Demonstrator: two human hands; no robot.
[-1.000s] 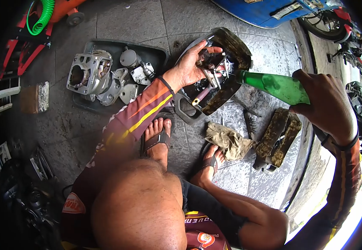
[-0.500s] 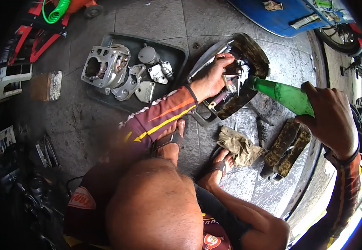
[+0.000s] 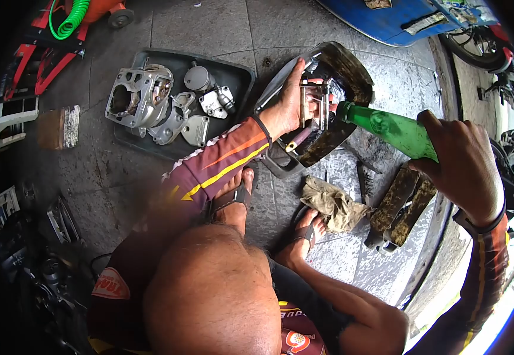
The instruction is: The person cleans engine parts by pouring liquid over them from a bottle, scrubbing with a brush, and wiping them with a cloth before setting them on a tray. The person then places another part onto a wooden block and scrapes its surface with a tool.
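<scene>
Left hand has opened out since 0.5 s ago: thumb up, fingers loosely behind the metal frame, inside the pan's right edge. Right hand grips the green bottle. Thumb's not clamping, so that frame could slip.

Strong light spills in from the right, glaring white at the near side — floor tiles shine, the green bottle glows. I see the near left sunk in murk. Lines bow toward black, curved edges — blur smudges the left sleeve's upper end.
</scene>
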